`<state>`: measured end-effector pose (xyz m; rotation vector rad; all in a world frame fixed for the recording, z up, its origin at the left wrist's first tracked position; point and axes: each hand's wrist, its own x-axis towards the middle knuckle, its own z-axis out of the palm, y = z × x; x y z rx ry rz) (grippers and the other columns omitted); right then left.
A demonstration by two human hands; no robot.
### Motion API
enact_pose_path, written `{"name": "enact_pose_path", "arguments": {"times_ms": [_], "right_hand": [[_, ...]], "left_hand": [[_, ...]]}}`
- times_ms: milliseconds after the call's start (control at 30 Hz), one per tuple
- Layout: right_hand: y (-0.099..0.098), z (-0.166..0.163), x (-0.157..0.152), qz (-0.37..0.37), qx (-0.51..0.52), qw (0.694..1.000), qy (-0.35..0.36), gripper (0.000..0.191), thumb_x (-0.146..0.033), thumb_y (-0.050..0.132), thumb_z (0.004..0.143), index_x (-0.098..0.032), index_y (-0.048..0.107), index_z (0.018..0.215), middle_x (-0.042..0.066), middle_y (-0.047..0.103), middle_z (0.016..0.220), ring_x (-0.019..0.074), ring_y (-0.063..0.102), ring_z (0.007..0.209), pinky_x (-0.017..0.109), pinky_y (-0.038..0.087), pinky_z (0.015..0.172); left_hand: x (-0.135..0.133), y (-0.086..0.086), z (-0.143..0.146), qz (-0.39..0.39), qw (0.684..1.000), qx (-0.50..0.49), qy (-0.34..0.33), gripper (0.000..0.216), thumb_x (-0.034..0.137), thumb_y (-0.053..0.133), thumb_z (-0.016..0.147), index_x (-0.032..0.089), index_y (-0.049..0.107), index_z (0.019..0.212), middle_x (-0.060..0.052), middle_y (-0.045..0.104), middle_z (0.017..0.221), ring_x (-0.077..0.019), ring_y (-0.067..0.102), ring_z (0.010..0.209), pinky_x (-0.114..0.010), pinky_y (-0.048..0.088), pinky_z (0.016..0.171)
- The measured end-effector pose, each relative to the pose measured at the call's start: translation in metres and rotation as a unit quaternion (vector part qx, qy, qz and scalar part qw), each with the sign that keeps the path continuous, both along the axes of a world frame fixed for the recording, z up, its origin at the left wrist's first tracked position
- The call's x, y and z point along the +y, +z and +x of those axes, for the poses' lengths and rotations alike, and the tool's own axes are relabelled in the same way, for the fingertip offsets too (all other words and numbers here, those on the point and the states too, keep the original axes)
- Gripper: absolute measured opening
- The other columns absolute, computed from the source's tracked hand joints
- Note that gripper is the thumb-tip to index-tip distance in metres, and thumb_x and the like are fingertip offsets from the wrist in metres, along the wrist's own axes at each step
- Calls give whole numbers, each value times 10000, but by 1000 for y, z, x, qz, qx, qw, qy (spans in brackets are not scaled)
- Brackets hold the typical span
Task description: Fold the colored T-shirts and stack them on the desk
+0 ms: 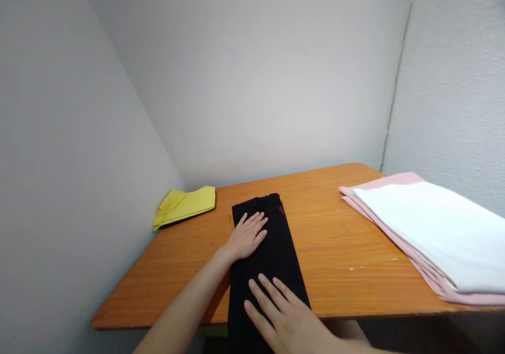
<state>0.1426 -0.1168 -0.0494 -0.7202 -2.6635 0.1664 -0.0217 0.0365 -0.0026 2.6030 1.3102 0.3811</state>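
Black oblong folded cloth (273, 254), left hand (244, 237) and right hand (283, 317) flat atop, grip unclosed

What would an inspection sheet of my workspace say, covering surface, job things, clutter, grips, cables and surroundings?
Surface: wood-coloured table, a few pale specks toward its near side.
Job's things: folded black cloth, laid lengthwise and running past the near edge.
Clutter: folded yellow cloth at far left; white cloth on top of pink cloth at right.
Grips: left hand open, palm down on the black cloth; right hand open over its nearer part, fingers spread.
Cables: thin dark line down the right-hand corner; cannot tell whether cable or seam.
Surroundings: pale walls left, behind and right.
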Motion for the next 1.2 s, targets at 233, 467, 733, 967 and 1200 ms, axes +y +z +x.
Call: {"name": "enact_pose_path", "arguments": {"times_ms": [233,467,733,967,1200], "right_hand": [[13,49,-10,112,-73,991,-28,783,-140,618,823,-166,259,1518,131,242,1525,313,302,1377,457,389,1092],[1,87,-7,256,-66,962,-61,691,-60,501,778,-127,384,1456,94,349,1502,250,367,1356,374,383,1103],[23,85,-22,97,85,992,11,362,-98,466,813,-269,665,1062,34,705,1020,202,652,941,305,528,882],[75,71,19,-107,184,957,-196,310,-364,381,977,-204,623,870,48,638,797,203,603,759,310,485,711],[57,59,79,-35,-61,902,-425,537,-629,466,899,-178,612,646,158,642,754,357,598,815,479,413,760]], "left_hand": [[-33,29,-38,3,998,-12,-58,593,512,262,999,226,209,1516,-55,115,1598,-175,108,1470,-415,123,1206],[-120,28,-81,-70,975,131,-162,1281,594,853,525,319,105,1527,-93,10,1602,-393,32,1452,-603,142,1153],[-167,-19,-79,106,987,23,-116,500,220,616,809,244,523,1299,-108,508,1406,-301,407,1338,-474,349,1098],[-151,10,-58,-50,960,-242,134,449,500,328,969,177,616,848,-64,675,810,-206,625,760,-262,470,661],[-107,9,-63,-18,951,-60,303,507,637,437,853,171,614,758,-136,685,779,-280,641,715,-329,430,630]]}}
